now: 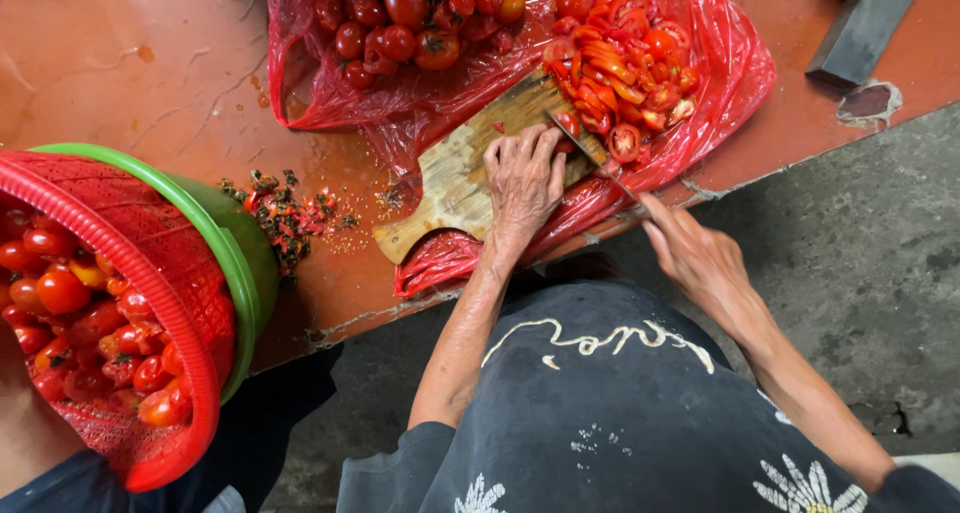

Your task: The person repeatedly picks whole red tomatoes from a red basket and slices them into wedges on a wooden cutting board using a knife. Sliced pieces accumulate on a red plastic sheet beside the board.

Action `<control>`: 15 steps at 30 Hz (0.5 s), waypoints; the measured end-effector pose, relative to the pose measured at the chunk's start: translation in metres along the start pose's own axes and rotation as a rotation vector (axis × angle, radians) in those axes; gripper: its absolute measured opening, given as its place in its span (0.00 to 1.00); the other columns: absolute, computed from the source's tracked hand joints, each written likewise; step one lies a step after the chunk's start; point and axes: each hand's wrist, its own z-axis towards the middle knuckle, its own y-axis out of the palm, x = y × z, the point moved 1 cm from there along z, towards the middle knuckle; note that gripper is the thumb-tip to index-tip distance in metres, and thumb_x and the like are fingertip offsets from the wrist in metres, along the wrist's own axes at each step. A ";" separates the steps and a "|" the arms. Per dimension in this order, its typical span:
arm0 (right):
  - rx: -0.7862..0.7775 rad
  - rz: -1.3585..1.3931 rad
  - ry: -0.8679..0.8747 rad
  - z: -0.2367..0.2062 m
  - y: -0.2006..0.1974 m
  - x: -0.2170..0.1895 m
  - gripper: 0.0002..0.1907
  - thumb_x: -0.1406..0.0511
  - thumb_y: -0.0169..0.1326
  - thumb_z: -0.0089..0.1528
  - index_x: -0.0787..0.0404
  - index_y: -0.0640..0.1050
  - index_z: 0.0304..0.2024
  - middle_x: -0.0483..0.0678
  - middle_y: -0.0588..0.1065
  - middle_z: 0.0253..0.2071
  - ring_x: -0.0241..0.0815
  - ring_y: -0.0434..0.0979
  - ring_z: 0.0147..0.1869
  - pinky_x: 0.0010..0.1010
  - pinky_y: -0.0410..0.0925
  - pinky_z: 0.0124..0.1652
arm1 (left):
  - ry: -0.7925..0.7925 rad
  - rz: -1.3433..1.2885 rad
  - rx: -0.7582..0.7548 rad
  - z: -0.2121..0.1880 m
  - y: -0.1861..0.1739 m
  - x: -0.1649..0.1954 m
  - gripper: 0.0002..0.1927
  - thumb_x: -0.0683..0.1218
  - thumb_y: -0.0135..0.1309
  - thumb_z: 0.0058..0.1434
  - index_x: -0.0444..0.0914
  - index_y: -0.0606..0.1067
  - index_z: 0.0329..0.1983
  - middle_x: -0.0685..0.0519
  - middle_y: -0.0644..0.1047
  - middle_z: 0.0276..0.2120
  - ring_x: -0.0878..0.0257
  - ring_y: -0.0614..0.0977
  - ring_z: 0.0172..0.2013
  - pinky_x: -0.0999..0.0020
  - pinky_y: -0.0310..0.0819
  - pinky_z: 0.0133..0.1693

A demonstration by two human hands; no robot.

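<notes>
Left hand (524,181) flat on wooden board (455,178), right hand (700,258) gripping thin knife (592,158)

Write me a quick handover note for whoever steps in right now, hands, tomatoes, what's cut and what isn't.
Left hand: flat on the wooden cutting board, fingers at a tomato by the blade.
Right hand: gripping the knife, blade across the board's far end.
Done: pile of sliced tomatoes on the red plastic bag, right of the board.
Left: whole tomatoes on the bag beyond the board; more in the red basket inside the green bowl.
Stem trimmings lie on the table.
</notes>
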 end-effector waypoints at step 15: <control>-0.038 0.108 0.000 -0.010 -0.007 0.004 0.27 0.63 0.53 0.68 0.51 0.67 0.69 0.53 0.75 0.37 0.58 0.78 0.33 0.46 0.71 0.30 | -0.025 -0.096 0.014 -0.006 0.001 -0.007 0.18 0.45 0.60 0.63 0.39 0.72 0.55 0.50 0.77 0.50 0.56 0.77 0.54 0.56 0.60 0.63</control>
